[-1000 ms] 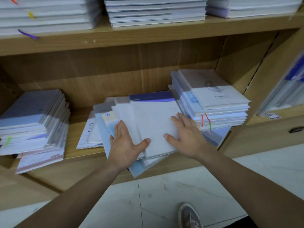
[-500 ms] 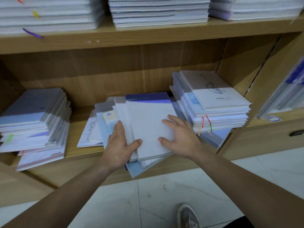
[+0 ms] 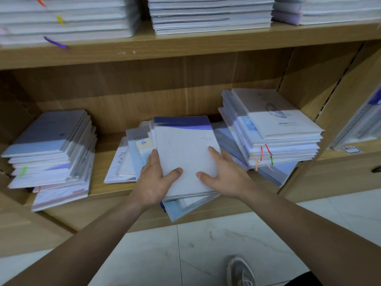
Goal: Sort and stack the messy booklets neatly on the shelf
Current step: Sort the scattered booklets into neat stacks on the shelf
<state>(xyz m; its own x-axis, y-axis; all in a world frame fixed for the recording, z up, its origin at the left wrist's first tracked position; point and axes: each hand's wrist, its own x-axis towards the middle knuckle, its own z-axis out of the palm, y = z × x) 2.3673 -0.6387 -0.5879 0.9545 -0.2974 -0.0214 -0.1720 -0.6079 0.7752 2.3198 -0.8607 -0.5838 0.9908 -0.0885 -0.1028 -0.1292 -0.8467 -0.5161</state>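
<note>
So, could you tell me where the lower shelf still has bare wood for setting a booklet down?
One bare strip of lower shelf lies between the left stack and the loose booklets beside the middle pile. From that pile to the right stack it is crowded: booklets overlap with almost no wood showing.

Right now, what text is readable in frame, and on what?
"DATUNG" (roughly; rest faint): top booklet of right stack.
Large Chinese characters, too blurred to read: white booklet left of centre.
Small print, too small to read: top booklet of middle pile.
Writing blurred, unreadable: label on right-hand shelf.
</note>
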